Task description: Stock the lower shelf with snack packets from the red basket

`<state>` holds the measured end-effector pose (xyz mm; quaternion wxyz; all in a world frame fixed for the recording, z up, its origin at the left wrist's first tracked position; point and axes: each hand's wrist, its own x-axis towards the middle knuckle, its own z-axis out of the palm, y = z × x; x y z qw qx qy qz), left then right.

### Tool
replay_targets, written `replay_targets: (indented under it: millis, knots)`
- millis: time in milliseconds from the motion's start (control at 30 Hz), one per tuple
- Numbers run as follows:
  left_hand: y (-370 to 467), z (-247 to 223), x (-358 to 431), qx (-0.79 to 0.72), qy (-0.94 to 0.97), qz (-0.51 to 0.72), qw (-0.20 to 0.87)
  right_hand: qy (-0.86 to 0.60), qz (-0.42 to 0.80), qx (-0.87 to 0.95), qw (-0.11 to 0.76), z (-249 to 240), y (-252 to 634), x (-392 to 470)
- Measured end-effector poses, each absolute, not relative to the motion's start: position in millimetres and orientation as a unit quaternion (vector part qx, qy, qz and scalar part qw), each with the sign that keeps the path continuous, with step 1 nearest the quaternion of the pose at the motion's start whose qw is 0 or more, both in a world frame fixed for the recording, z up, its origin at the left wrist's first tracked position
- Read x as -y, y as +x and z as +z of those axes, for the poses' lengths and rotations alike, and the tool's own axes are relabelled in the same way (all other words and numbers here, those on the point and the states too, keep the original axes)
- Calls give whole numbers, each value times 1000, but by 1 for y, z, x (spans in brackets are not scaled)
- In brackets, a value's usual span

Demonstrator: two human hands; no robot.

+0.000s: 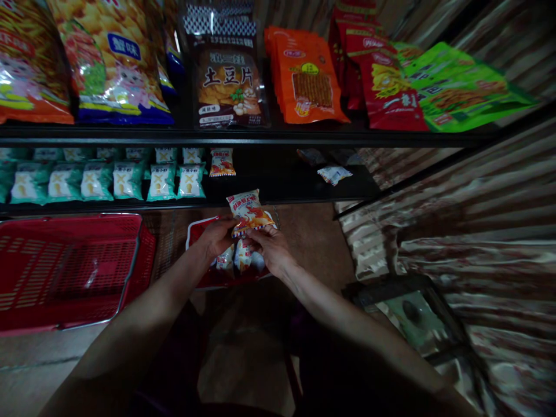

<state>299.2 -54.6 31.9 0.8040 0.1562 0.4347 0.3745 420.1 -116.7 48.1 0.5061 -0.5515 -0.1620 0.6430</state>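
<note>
Between my two hands is a small orange and white snack bag (248, 212), held above a red basket (194, 231). My left hand (217, 236) grips the bag's left edge, its fingers partly behind it. With thumb and fingers closed, my right hand (270, 246) pinches the lower right edge. Below, in the basket, lie several similar snack packets (243, 255), partly covered by my hands. A matching orange packet (222, 161) stands on the lower shelf, just beyond the held one.
Rows of green snack packets (161, 180) line the lower black shelf (260, 188), with a few loose packets (334, 174) at its right. Larger snack bags (230, 75) fill the upper shelf. A second red basket (65, 272) sits on the floor at left; corrugated wall (434, 214) bounds the right.
</note>
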Motion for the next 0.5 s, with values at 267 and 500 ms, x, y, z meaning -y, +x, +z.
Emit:
replay_targets:
  millis: [267,500]
  knots:
    - [284,61,60,-444,188,346,805,-568,619,139,524,57,462,99]
    - [283,53,73,-445,221,303,813,-546,598,162,565,66,475,89]
